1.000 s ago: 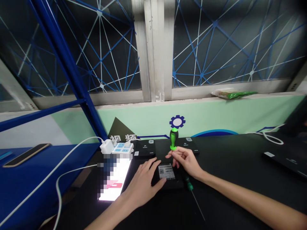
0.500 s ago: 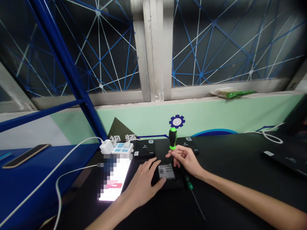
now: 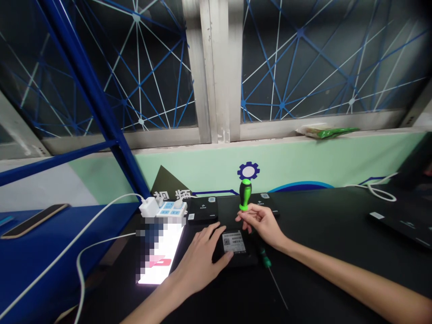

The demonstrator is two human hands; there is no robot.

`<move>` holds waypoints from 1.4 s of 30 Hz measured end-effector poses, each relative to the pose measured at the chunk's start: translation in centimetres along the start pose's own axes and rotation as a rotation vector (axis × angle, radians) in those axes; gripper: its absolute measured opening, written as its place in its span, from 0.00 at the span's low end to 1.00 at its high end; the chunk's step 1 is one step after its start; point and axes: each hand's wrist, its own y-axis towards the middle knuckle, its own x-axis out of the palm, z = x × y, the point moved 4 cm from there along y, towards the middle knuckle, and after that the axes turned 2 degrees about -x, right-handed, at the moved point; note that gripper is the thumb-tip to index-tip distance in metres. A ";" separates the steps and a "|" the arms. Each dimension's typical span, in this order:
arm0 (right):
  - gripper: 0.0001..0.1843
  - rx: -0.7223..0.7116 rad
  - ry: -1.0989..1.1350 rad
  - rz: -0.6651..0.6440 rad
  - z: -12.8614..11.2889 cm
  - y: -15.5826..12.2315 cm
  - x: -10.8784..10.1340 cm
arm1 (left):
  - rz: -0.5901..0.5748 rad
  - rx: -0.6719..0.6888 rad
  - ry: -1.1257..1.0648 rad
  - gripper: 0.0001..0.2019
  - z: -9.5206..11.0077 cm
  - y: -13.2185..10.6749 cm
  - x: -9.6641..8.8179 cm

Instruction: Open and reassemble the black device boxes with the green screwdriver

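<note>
A black box with a white printed label [image 3: 234,242] lies flat on the black table. My left hand [image 3: 202,254] rests along its left side, fingers spread, thumb by the label's lower edge. Above the box's far right part, my right hand [image 3: 261,222] pinches a black-and-green screwdriver [image 3: 245,194] just below its handle. That screwdriver stands nearly upright, handle up; its tip is hidden behind my fingers. Beside the box on the right lies a second screwdriver [image 3: 266,261] with a dark green handle, its long thin shaft pointing toward me.
Two more black boxes [image 3: 203,209] stand at the back, and another [image 3: 400,225] lies at the right. A lit phone or tablet screen [image 3: 165,256] is left of my hand. Behind it sits a white power strip [image 3: 172,209] with cables. A phone [image 3: 35,220] lies on the blue surface.
The screwdriver's handle has tilted slightly to the right, and my right hand has shifted a little with it. My left hand stays in place on the box.
</note>
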 end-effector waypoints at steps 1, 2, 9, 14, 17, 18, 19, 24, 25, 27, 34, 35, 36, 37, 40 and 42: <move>0.18 -0.007 -0.008 -0.033 -0.1 0.0 0.0 | 0.000 0.000 -0.001 0.28 0.0 0.0 0.0; 0.19 -0.011 -0.017 -0.059 -0.2 -0.1 0.1 | -0.002 0.001 0.000 0.28 0.0 0.0 0.0; 0.19 0.022 -0.028 0.023 -0.4 -0.1 0.3 | -0.004 0.000 0.004 0.28 -0.1 0.0 0.0; 0.18 -0.017 -0.044 -0.007 -0.3 -0.1 0.1 | 0.007 0.009 -0.002 0.27 0.0 0.0 0.0; 0.18 -0.045 -0.066 -0.022 -0.4 -0.2 -0.1 | -0.001 0.007 0.003 0.27 0.1 0.0 -0.1; 0.17 -0.049 -0.067 -0.023 -0.5 -0.2 -0.1 | -0.003 0.007 0.004 0.27 0.1 0.0 -0.1; 0.17 -0.053 -0.067 -0.025 -0.6 -0.2 -0.1 | -0.004 0.008 0.005 0.27 0.1 0.0 -0.1; 0.14 -0.083 -0.076 -0.015 -1.2 -0.1 -0.2 | -0.005 0.012 -0.001 0.28 0.0 0.0 0.0; 0.14 -0.085 -0.073 -0.010 -1.2 -0.1 -0.3 | -0.003 0.012 -0.002 0.27 0.0 0.0 0.0; 0.14 -0.089 -0.065 -0.002 -1.2 0.0 -0.4 | -0.003 0.012 -0.004 0.27 -0.1 0.0 0.0; 0.15 -0.087 -0.077 -0.022 -1.1 0.0 -0.4 | 0.000 0.011 -0.008 0.27 0.0 0.0 0.0; 0.15 -0.083 -0.081 -0.029 -1.1 0.0 -0.3 | 0.002 0.014 -0.006 0.27 0.0 0.0 0.0; 0.15 -0.079 -0.086 -0.037 -1.0 0.0 -0.3 | 0.004 0.016 -0.003 0.28 0.0 0.0 0.0; 0.15 -0.074 -0.091 -0.043 -1.0 -0.1 -0.2 | 0.006 0.017 0.001 0.28 0.0 0.0 0.0; 0.15 -0.047 -0.113 -0.039 -0.7 0.0 -0.2 | 0.007 0.018 0.013 0.27 0.0 0.0 0.1; 0.15 -0.030 -0.121 -0.020 -0.4 0.0 -0.2 | 0.001 0.010 0.013 0.28 -0.1 0.0 0.1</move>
